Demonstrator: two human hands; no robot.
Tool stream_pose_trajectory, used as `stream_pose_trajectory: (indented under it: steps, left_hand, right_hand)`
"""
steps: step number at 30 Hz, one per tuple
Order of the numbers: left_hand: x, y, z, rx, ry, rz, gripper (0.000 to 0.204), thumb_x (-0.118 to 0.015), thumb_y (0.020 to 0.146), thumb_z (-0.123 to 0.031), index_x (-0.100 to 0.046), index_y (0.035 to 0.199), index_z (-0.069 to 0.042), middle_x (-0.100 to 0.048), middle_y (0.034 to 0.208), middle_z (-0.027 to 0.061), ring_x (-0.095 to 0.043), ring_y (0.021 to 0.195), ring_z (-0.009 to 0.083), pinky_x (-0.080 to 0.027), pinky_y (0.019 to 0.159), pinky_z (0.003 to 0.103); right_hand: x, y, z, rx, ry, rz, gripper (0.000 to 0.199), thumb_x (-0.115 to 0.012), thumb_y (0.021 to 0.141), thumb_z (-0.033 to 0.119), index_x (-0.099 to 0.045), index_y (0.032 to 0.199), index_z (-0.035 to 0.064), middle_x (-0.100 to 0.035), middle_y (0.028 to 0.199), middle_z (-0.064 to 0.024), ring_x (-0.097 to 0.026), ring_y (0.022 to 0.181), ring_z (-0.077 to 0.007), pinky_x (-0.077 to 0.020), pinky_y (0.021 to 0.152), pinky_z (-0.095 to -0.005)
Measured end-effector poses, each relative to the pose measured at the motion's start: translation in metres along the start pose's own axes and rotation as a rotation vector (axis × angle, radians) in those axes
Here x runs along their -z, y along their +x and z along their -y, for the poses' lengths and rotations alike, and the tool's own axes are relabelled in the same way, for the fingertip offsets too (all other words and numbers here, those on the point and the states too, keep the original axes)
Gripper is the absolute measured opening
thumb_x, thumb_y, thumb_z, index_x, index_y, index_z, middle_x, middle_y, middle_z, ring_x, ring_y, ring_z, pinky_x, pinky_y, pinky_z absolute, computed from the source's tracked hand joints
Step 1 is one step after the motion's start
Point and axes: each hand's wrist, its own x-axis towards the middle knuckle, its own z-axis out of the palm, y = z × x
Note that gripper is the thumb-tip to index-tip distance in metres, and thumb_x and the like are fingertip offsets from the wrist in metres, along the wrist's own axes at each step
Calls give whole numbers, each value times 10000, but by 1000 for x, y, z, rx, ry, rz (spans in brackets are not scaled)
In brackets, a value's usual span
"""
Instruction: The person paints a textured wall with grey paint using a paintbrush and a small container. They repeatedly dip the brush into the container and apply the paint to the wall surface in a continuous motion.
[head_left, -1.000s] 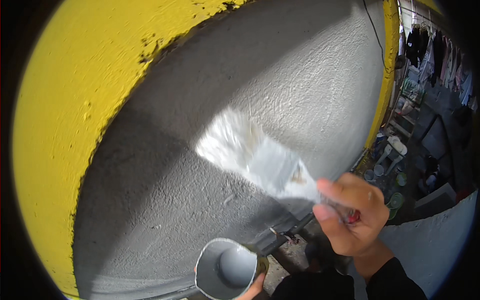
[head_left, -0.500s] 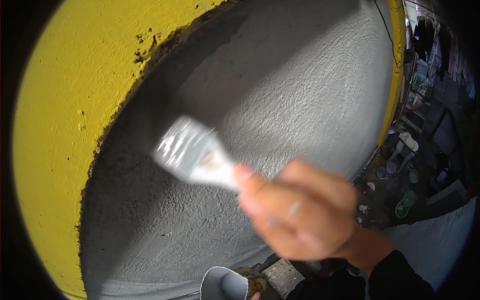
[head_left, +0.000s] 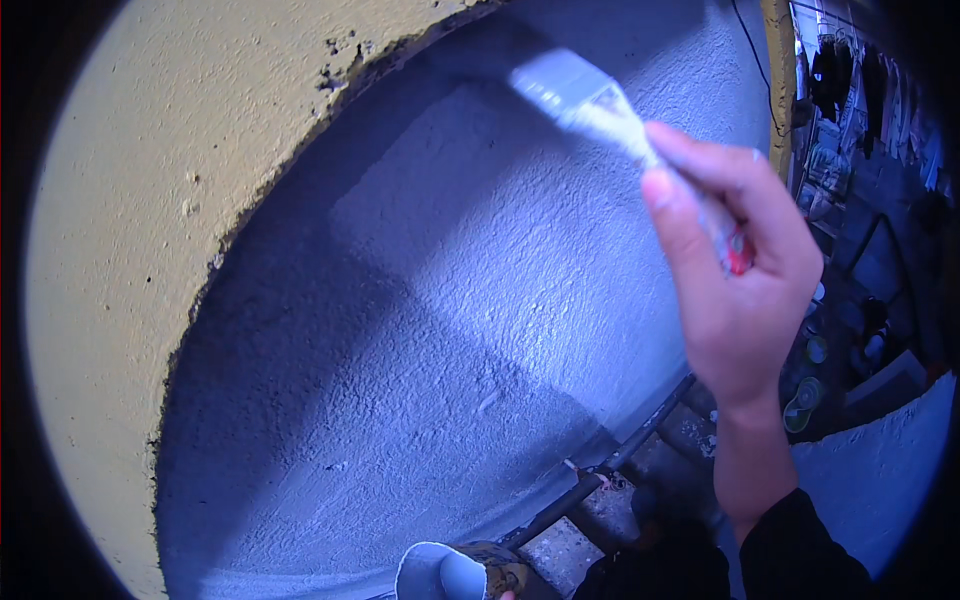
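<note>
My right hand (head_left: 750, 270) is closed round the handle of a flat paintbrush (head_left: 630, 125), which has a white handle with a red spot near its end. The wide head, coated in pale paint, points up and left at the shadowed upper part of a rough grey wall (head_left: 530, 250). Whether the bristles touch the wall is hard to tell. At the bottom edge is a paint bucket (head_left: 408, 578) with a pale inside and a stained outer side. One fingertip of my left hand (head_left: 508, 596) shows against its side; the rest of that hand is out of frame.
A thick yellow border (head_left: 130, 260) with a chipped edge curves round the wall's left side. A narrower yellow strip (head_left: 777, 80) and a dark cable run down the right. Beyond are hanging clothes (head_left: 850, 85) and floor clutter. A dark pipe (head_left: 560, 505) follows the wall's foot.
My right hand has moved the brush up and to the right, from the middle of the wall to its upper part. The bucket stays near the bottom edge. Colours have turned bluish.
</note>
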Motion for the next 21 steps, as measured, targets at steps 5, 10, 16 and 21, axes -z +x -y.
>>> stream_pose_trajectory:
  steps: [5, 10, 16, 21]
  left_hand:
    - [4, -7, 1, -14, 10, -35, 682, -892, 719, -48, -560, 1312, 19, -668, 1173, 143, -662, 1047, 269, -543, 945, 405]
    - [7, -14, 2, -30, -5, -82, 702, -900, 719, -58, -553, 1324, 21, -664, 1189, 147, -660, 1061, 275, -536, 962, 410]
    - [1, -20, -11, -56, -6, -51, 729, -901, 724, -58, -533, 1348, 27, -657, 1202, 148, -657, 1067, 276, -533, 971, 413]
    - [-6, -28, -11, 42, -148, -86, 738, -888, 722, -14, -518, 1360, 26, -652, 1175, 139, -661, 1029, 260, -552, 933, 408]
  right_hand:
    - [3, -9, 10, -3, -6, 31, 248, -698, 936, -9, -695, 1180, -49, -645, 909, -15, -525, 762, -24, -394, 672, -173]
    - [0, -14, 38, 95, 16, 132, 293, -726, 857, -55, -710, 1149, -47, -639, 786, -62, -545, 627, -84, -404, 567, -231]
    - [8, -40, 48, 0, -104, 290, 316, -764, 814, -13, -732, 1126, 18, -497, 648, -64, -495, 469, -180, -378, 438, -333]
    - [30, -31, 81, -66, -115, 351, 320, -745, 796, -82, -731, 1111, -31, -549, 654, -92, -522, 497, -155, -390, 469, -296]
